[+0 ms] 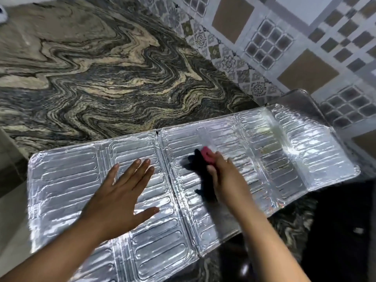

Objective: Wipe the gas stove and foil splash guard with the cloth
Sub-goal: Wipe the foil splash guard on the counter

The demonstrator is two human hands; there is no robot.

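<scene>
The foil splash guard lies unfolded and nearly flat across the counter, silver with embossed oblong ridges and several fold lines. My left hand rests palm down on its left panels, fingers spread. My right hand is closed around a pink cloth pressed on the middle panel; only the cloth's top edge shows past my fingers, and a dark shadow falls to its left. The gas stove shows only as a dark black surface at the lower right, partly under the guard.
A swirled grey and beige granite counter stretches beyond the guard. A patterned tiled wall rises at the right and back, close to the guard's far right panel. A white object peeks in at the top left.
</scene>
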